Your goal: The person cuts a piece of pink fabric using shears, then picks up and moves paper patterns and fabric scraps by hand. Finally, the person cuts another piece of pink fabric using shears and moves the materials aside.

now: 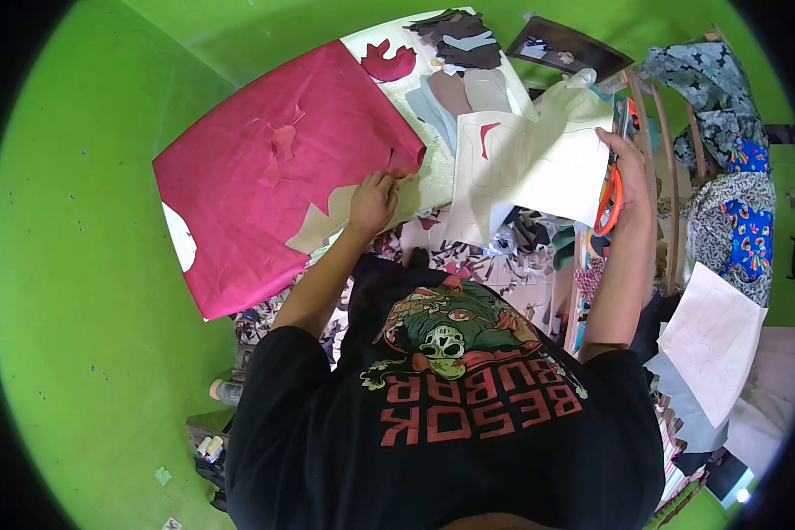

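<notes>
Your left hand [373,201] sits at the right edge of the red sheet [274,177], fingers curled tight and pinching that edge where it meets a cream cut-out [322,225]. The red sheet lies flat, spread to the left of your body, partly over the green floor [88,291]. It has loose torn-looking flaps near its middle and a white patch at its lower left corner.

Your right hand [627,168] is raised on the right, clenched through the orange handles of the scissors [608,199]. The blades are hidden behind the hand and the paper, so you cannot tell if they are apart. The same hand touches the right edge of the white paper [530,168], which has thin drawn outlines and a small red mark near its upper left. The paper hangs tilted between your two hands, well apart from the left one.

Behind the paper is a pale board [420,190] carrying a red cut shape [389,64], grey pieces [455,97] and dark pieces [459,40]. Small offcuts [495,256] are heaped just in front of your chest. On the far right, patterned cloths [733,203] hang over a wooden rack [671,177], and another white sheet [711,340] lies below them.
</notes>
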`<state>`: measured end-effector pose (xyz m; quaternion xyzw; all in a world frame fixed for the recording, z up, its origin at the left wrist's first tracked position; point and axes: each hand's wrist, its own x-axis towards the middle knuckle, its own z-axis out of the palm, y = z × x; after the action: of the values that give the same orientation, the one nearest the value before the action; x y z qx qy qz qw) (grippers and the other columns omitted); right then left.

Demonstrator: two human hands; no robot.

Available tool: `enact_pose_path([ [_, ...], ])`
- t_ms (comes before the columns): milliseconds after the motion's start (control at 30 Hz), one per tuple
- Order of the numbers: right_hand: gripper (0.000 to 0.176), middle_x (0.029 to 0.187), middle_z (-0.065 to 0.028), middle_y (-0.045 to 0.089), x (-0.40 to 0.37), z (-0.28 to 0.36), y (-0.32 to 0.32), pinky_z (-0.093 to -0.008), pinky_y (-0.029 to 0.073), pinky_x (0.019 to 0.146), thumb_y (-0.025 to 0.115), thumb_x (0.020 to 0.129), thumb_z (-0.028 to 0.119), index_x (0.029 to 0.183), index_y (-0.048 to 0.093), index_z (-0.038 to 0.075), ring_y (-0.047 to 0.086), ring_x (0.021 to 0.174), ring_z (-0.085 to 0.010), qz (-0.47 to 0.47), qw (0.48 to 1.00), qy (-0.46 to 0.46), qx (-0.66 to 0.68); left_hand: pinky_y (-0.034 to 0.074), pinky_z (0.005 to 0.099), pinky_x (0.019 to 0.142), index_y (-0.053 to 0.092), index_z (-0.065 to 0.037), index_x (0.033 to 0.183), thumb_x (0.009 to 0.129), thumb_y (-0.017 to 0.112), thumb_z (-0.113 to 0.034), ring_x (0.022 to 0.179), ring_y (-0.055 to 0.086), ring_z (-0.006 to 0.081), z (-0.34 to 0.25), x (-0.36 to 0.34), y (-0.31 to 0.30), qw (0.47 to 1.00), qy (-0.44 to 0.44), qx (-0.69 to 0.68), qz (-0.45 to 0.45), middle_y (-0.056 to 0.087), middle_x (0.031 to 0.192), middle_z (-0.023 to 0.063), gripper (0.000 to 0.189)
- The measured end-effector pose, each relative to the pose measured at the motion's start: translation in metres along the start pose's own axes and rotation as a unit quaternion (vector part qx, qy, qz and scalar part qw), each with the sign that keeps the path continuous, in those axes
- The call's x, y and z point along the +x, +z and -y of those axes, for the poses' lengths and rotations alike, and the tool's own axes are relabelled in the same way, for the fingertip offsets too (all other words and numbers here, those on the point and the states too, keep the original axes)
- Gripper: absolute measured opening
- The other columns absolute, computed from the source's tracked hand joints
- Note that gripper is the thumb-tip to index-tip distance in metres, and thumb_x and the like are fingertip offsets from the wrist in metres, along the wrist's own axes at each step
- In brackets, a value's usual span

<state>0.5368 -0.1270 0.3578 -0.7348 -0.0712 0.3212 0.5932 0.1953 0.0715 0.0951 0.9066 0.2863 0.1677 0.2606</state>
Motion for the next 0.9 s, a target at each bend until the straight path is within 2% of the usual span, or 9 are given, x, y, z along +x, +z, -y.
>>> enact_pose_path([
  [100, 0.039, 0.096, -0.0088, 0.067, 0.023, -0.013, 0.002, -0.0303, 0.059, 0.068, 0.075, 0.085, 0.021, 0.115, 0.06, 0.001, 0.07, 0.079, -0.0172, 0.022, 0.999, -0.013, 0.022, 0.051, 0.0468, 0.087, 0.062, -0.006, 0.116, 0.089, 0.058, -0.008, 0.107, 0.063, 0.0377, 0.002, -0.005, -0.011, 0.992, -0.076, -0.092, -0.037, 0.065, 0.117, 0.0172, 0.027],
  [233, 0.037, 0.093, -0.0047, 0.068, 0.004, 0.002, 0.044, -0.0263, 0.057, 0.065, 0.075, 0.086, 0.02, 0.114, 0.06, 0.002, 0.068, 0.073, -0.014, 0.052, 0.998, -0.023, 0.033, 0.05, 0.0496, 0.085, 0.058, -0.005, 0.117, 0.09, 0.057, -0.01, 0.103, 0.062, 0.0421, -0.011, -0.015, -0.038, 0.991, -0.033, -0.122, -0.037, 0.066, 0.108, 0.0218, 0.027],
  [333, 0.033, 0.092, -0.0065, 0.068, 0.015, 0.005, 0.057, -0.0278, 0.058, 0.066, 0.074, 0.087, 0.021, 0.111, 0.06, 0.002, 0.069, 0.074, -0.0148, 0.092, 0.993, -0.022, 0.066, 0.05, 0.0457, 0.087, 0.058, -0.002, 0.118, 0.097, 0.053, -0.01, 0.101, 0.062, 0.0435, -0.071, -0.012, -0.099, 0.964, -0.069, -0.131, 0.223, 0.065, 0.104, 0.0237, 0.023],
  [367, 0.033, 0.092, -0.0065, 0.068, 0.019, 0.005, 0.059, -0.0278, 0.058, 0.066, 0.074, 0.087, 0.021, 0.111, 0.06, 0.002, 0.069, 0.074, -0.0148, 0.097, 0.993, -0.021, 0.066, 0.05, 0.0457, 0.087, 0.058, -0.002, 0.118, 0.097, 0.053, -0.01, 0.101, 0.062, 0.0435, -0.072, -0.012, -0.108, 0.964, -0.073, -0.13, 0.22, 0.065, 0.104, 0.0237, 0.023],
  [433, 0.033, 0.093, -0.0078, 0.068, 0.023, 0.007, 0.063, -0.0288, 0.059, 0.067, 0.073, 0.088, 0.02, 0.112, 0.059, 0.002, 0.07, 0.075, -0.0155, 0.11, 0.991, -0.016, 0.073, 0.049, 0.0439, 0.086, 0.059, -0.001, 0.116, 0.101, 0.052, -0.013, 0.099, 0.066, 0.0374, -0.07, -0.008, -0.124, 0.974, -0.062, -0.191, 0.108, 0.066, 0.103, 0.0218, 0.021],
  [467, 0.033, 0.093, -0.0078, 0.068, 0.025, 0.007, 0.064, -0.0288, 0.059, 0.067, 0.073, 0.088, 0.02, 0.112, 0.059, 0.002, 0.07, 0.075, -0.0155, 0.113, 0.991, -0.016, 0.071, 0.049, 0.0382, 0.082, 0.06, -0.001, 0.115, 0.102, 0.054, -0.014, 0.092, 0.065, 0.0238, -0.07, -0.005, -0.133, 0.962, -0.041, -0.271, 0.018, 0.066, 0.096, 0.0135, 0.019],
  [533, 0.032, 0.094, -0.0079, 0.069, 0.026, 0.007, 0.067, -0.0295, 0.06, 0.068, 0.072, 0.089, 0.019, 0.112, 0.059, 0.002, 0.071, 0.077, -0.0161, 0.12, 0.991, -0.022, 0.062, 0.047, 0.0369, 0.074, 0.058, -0.002, 0.109, 0.102, 0.055, -0.013, 0.078, 0.059, 0.0214, -0.054, 0.011, -0.166, 0.952, -0.052, -0.302, -0.024, 0.06, 0.083, 0.0142, 0.014],
  [667, 0.032, 0.096, -0.008, 0.069, 0.018, 0.011, 0.076, -0.03, 0.061, 0.07, 0.071, 0.089, 0.019, 0.114, 0.059, 0.002, 0.071, 0.078, -0.0161, 0.135, 0.988, -0.022, 0.074, 0.044, 0.0275, 0.071, 0.06, -0.001, 0.109, 0.103, 0.055, -0.014, 0.078, 0.05, 0.0089, -0.061, 0.046, -0.255, 0.955, -0.085, -0.263, -0.108, 0.056, 0.08, 0.0023, 0.015],
  [900, 0.04, 0.101, -0.0115, 0.07, 0.016, 0.005, 0.075, -0.0313, 0.062, 0.075, 0.074, 0.088, 0.024, 0.116, 0.059, 0.0, 0.073, 0.084, -0.0201, 0.112, 0.992, -0.027, 0.057, 0.047, 0.0301, 0.076, 0.061, 0.0, 0.115, 0.104, 0.054, -0.014, 0.079, 0.055, 0.0162, -0.038, 0.079, -0.321, 0.964, -0.002, -0.184, -0.191, 0.064, 0.089, 0.0076, 0.019],
])
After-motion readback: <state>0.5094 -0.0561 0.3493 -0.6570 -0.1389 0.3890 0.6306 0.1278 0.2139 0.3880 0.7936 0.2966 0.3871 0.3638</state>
